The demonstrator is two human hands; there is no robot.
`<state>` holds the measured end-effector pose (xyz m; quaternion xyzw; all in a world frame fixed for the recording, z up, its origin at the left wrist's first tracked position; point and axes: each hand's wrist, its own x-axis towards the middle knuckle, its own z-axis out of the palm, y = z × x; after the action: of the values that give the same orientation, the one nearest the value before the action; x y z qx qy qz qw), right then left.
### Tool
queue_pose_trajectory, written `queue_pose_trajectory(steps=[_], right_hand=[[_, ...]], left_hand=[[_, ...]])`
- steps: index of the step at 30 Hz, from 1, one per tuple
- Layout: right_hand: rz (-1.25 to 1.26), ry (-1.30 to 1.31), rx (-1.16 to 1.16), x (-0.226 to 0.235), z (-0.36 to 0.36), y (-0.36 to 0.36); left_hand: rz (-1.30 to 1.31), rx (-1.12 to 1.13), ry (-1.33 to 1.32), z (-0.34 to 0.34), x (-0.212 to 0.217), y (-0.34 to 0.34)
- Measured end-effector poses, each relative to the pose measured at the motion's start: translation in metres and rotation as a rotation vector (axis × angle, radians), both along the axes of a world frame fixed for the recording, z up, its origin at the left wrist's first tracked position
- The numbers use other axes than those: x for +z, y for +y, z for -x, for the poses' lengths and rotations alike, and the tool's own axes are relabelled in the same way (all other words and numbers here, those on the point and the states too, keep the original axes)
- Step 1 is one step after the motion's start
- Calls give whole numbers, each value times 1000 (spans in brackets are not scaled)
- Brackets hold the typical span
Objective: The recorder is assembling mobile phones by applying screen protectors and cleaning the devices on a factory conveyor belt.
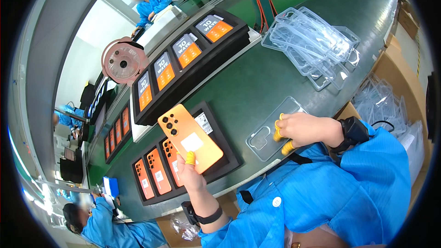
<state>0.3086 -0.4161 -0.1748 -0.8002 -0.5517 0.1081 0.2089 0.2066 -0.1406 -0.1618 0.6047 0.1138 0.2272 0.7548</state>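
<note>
Over the green surface point(257, 82), the left hand point(189, 173) is holding an orange phone point(190, 138) by its lower edge, the thumb in a yellow finger cot pressing on the back. The phone is tilting back-side up, its camera cluster toward the top left, just above a black tray point(229, 156) that is carrying more orange phones point(151, 174) in slots. The right hand point(303, 128) is closing on a clear phone case point(271, 131), yellow-capped fingers point(278, 133) gripping its near edge; the case is lying flat on the surface just right of the tray. Farther back, a pile of clear cases point(317, 46) is sitting near the surface's far right side, and stacked black trays with boxed phones point(188, 50) are lining the left. A pink fan point(123, 62) is standing beyond them. Other people in blue coats are working at the far end and lower left.
</note>
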Motion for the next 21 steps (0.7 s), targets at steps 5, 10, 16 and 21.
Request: queue_pose_trajectory(steps=[5, 10, 16, 21], right_hand=[[-679, 681, -343, -9, -5, 43], [-891, 461, -504, 9, -11, 40], [-487, -284, -54, 23, -9, -10], [-87, -238, -108, 9, -3, -13]], left_hand=[[-175, -211, -99, -16, -7, -70], [-1138, -142, 125, -22, -9, -73], [-1473, -231, 223, -3, -24, -88], [-1391, -191, 233, -7, -30, -88]])
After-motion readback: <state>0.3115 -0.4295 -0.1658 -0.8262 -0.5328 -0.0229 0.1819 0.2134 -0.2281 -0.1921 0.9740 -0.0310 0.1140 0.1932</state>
